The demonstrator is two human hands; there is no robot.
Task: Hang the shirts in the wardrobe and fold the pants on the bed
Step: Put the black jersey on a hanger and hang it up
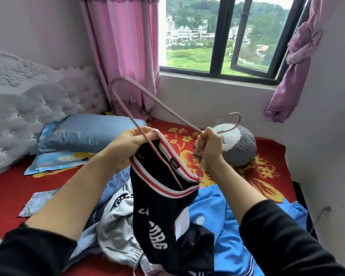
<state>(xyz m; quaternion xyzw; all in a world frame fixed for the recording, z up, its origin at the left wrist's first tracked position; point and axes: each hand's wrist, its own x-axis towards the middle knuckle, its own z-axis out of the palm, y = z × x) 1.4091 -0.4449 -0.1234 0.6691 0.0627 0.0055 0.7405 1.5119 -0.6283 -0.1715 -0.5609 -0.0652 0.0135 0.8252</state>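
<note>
- Both hands are engaged. My right hand is clenched round the pink hanger at the neck, just below the hook, which points far and right.
- My left hand pinches the striped band of the black shirt, thumb on top, and lifts that edge to hold the opening wide.
- One hanger arm runs past the left hand and down into the opening. The other end loops up and far, clear of the cloth. In my judgement the step in hand is threading the hanger into the garment, and the spread band is what gives the wire a free passage.
- The shirt hangs from the left hand between my forearms, above the clothes pile, its lower part draping onto the near heap.
- The pile lies on the bed: a blue garment to the right, a grey garment to the left and denim flat on the far left.
- A blue pillow sits far left and a grey plush toy far right, below the window.
- Not established:
  - The hanger tip is hidden inside the shirt, so how far it has seated cannot be told.
  - Whether the band is the neck or the hem is unclear, though a small label shows inside it.
  - The white print is only partly legible.
  - Which pile items are shirts and which are pants cannot be sorted.
  - The wardrobe is out of view.
</note>
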